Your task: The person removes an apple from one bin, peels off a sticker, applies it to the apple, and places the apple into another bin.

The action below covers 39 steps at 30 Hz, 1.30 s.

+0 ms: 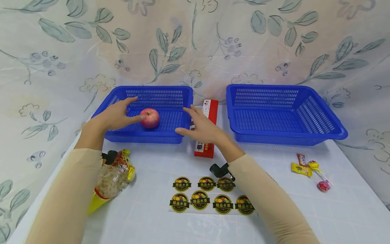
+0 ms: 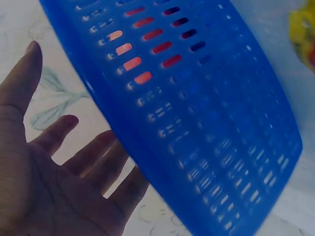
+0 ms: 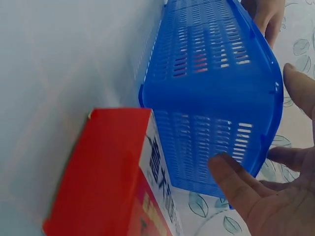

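Observation:
A red apple [image 1: 151, 121] sits inside the left blue basket [image 1: 143, 139]. My left hand [image 1: 117, 113] is over the basket's left side, fingers spread and thumb pointing toward the apple. In the left wrist view, the fingertips [image 2: 130, 172] are right at the basket's rim. At the opposite end, my right hand [image 1: 205, 128] spreads its fingers around the right rim and overlaps a red box [image 1: 212, 115] in the head view. The right wrist view shows this box [image 3: 106, 167] standing beside the basket, close to the hand. Neither hand grips anything.
Another blue basket [image 1: 286, 139] stands at the right. A bag of snacks [image 1: 114, 179] lies under the left forearm. A sheet of round fruit stickers [image 1: 200, 200] lies in front. Small wrapped candies [image 1: 301, 169] and a pink lollipop [image 1: 323, 185] lie at the right.

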Motion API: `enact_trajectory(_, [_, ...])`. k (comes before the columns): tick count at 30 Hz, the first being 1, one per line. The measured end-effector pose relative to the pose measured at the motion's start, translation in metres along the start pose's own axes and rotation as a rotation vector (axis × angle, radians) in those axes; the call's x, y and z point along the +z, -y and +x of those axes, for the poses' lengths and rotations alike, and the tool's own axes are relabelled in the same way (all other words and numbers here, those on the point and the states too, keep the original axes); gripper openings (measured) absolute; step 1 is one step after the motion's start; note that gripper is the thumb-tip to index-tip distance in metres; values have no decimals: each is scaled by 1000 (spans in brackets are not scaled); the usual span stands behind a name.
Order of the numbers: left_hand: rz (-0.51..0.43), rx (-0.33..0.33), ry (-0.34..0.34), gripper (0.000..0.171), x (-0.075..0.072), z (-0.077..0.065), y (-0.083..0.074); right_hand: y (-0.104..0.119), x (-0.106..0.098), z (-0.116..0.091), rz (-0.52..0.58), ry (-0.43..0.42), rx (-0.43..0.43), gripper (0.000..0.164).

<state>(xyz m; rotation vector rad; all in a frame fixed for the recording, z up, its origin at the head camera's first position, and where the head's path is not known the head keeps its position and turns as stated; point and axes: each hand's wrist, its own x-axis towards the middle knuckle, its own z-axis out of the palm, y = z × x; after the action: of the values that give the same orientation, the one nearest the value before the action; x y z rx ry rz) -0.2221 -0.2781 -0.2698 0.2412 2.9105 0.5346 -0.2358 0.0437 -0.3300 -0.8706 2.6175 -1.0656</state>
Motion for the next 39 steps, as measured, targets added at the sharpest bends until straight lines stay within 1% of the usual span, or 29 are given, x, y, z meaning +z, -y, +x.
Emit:
enact_trajectory(4, [-31, -30, 49, 103, 2, 17, -1, -1, 3, 1, 58, -20, 14, 98])
enact_trajectory(8, [-85, -44, 94, 104, 5, 30, 0, -1, 5, 0, 80, -39, 20, 103])
enact_trajectory(12, [-121, -58, 141, 110, 10, 40, 4, -2, 6, 0, 103, -51, 31, 107])
enact_trajectory(16, [-127, -85, 187, 118, 17, 46, 8, -4, 7, 0, 121, -63, 44, 109])
enact_trajectory(20, [-134, -82, 208, 121, 22, 51, 9, -5, 7, 0, 122, -67, 56, 111])
enact_trajectory(24, [-128, -71, 209, 119, 27, 57, 7, -5, 6, -1, 129, -65, 61, 111])
enact_trajectory(27, [-122, -79, 201, 115, 31, 60, 7, -5, 6, -1, 129, -68, 62, 111])
enact_trajectory(30, [-107, -94, 184, 107, 34, 62, 7, -5, 5, -1, 128, -73, 60, 111])
enact_trajectory(35, [-58, -110, 150, 91, 36, 62, 7, -6, 4, -1, 110, -71, 54, 112])
enact_trajectory(39, [-33, -80, 129, 89, 35, 61, 7, -7, 5, 0, 130, -73, 44, 112])
